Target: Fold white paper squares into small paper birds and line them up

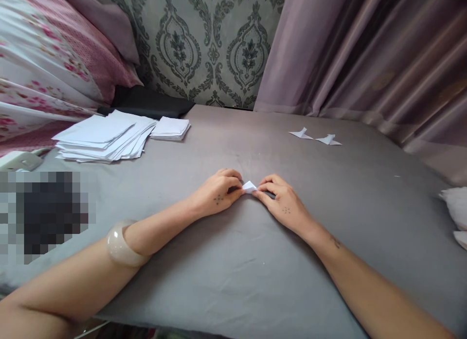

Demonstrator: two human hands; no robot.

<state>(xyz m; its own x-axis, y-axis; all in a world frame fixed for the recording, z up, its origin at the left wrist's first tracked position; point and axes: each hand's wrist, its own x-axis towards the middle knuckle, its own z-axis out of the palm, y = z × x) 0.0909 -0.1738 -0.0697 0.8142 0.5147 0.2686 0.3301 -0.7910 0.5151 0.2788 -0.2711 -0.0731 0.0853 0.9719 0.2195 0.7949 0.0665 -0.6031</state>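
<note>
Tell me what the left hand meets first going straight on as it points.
The left hand would meet the folded white paper it touches, then probably the right hand; depth is unclear.

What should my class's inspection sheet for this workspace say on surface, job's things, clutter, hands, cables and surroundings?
Surface: grey fabric-covered surface, lightly wrinkled.
Job's things: small folded white paper piece near the middle; two pointed, folded white paper pieces far right; large uneven stack of white paper sheets far left, smaller white paper stack right of it.
Clutter: white block-like object at the left edge; pixelation hides the area below it.
Hands: left hand pinches the small piece's left side; right hand, its right.
Cables: nothing seen for certain.
Surroundings: grey patterned wall; mauve curtain right; white floral fabric left.
</note>
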